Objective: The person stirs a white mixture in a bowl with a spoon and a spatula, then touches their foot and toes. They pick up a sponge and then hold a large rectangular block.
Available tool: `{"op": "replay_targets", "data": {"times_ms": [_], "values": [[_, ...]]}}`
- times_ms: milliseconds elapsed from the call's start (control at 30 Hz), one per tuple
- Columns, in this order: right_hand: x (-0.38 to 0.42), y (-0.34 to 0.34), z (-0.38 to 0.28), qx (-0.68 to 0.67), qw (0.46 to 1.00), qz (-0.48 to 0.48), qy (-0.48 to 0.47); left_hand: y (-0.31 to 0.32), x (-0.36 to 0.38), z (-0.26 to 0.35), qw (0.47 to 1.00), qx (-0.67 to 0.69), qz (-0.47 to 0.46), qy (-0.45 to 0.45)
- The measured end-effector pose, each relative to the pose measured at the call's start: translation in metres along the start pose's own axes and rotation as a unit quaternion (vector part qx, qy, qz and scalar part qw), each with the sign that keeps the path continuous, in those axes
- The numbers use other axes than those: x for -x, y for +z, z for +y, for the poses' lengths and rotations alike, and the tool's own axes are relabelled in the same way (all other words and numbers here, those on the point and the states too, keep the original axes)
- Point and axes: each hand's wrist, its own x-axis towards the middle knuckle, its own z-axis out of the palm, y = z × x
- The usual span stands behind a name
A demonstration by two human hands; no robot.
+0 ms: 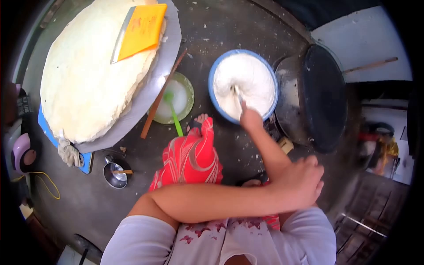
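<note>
A blue-rimmed bowl (pixel 211 90) holds a thick white dough-like mass (pixel 254 77) with a hollow in it. My right hand (pixel 251 118) is closed on a thin utensil (pixel 238 93) whose lower end is sunk in the mass, so its kind is hidden. Across my body, my left hand (pixel 300 182) lies over my right forearm (pixel 270 150) with its fingers curled round it. Left of the bowl stands a green basin (pixel 191 95) of cloudy whitish liquid, with a bright green spoon-like tool (pixel 175 117) in it.
A large pale round slab (pixel 88 75) lies on a grey sheet (pixel 170 48) at upper left, a yellow-handled scraper (pixel 143 31) on top. A wooden stick (pixel 154 110) leans by it. A small metal pot (pixel 109 179) stands lower left. A big black-lidded pot (pixel 324 97) is right.
</note>
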Motion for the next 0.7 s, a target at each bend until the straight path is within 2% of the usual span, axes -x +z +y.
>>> {"op": "replay_targets", "data": {"times_ms": [67, 100, 133, 167, 233, 267, 300, 400, 433, 500, 567, 633, 700], "values": [[-0.028, -0.006, -0.002, -0.05, 0.996, 0.076, -0.002, 0.001, -0.007, -0.004, 1.0, -0.002, -0.001, -0.003], [-0.035, -0.023, -0.002, -0.05, 0.995, 0.082, -0.004, 0.001, -0.012, -0.005, 1.0, -0.004, 0.005, -0.004], [-0.034, -0.045, -0.002, -0.226, 0.972, 0.018, 0.065, 0.007, -0.013, -0.007, 0.998, -0.022, 0.055, 0.017], [-0.025, -0.063, 0.003, -0.392, 0.909, -0.047, 0.132, 0.009, -0.011, -0.005, 0.998, -0.02, 0.052, 0.019], [0.006, -0.094, 0.024, -0.357, 0.928, -0.066, 0.081, 0.005, -0.012, -0.001, 1.0, -0.01, 0.018, 0.005], [0.024, -0.093, 0.047, -0.247, 0.967, 0.034, -0.051, 0.002, -0.011, 0.003, 1.0, -0.018, 0.001, 0.01], [0.046, -0.089, 0.066, -0.125, 0.967, 0.128, -0.184, -0.001, -0.007, 0.006, 1.0, -0.013, 0.001, 0.013], [0.114, -0.089, 0.064, 0.008, 0.996, 0.013, -0.088, 0.003, 0.005, 0.009, 0.998, 0.029, 0.006, 0.049], [0.123, -0.084, 0.053, 0.045, 0.997, -0.042, -0.042, 0.0, 0.006, 0.01, 0.998, 0.028, 0.005, 0.047], [0.1, -0.034, 0.051, 0.062, 0.995, -0.076, -0.031, -0.005, 0.009, 0.012, 0.998, 0.019, -0.025, 0.061], [0.054, 0.008, 0.042, 0.04, 0.998, -0.039, -0.002, -0.007, 0.007, 0.009, 0.998, 0.022, -0.018, 0.051], [0.023, -0.002, 0.02, 0.014, 0.999, 0.001, 0.039, -0.008, 0.003, 0.004, 0.999, 0.009, -0.037, -0.005], [-0.021, 0.007, 0.028, -0.013, 0.992, 0.124, 0.008, 0.001, 0.0, -0.001, 1.0, 0.005, -0.016, -0.005]]}}
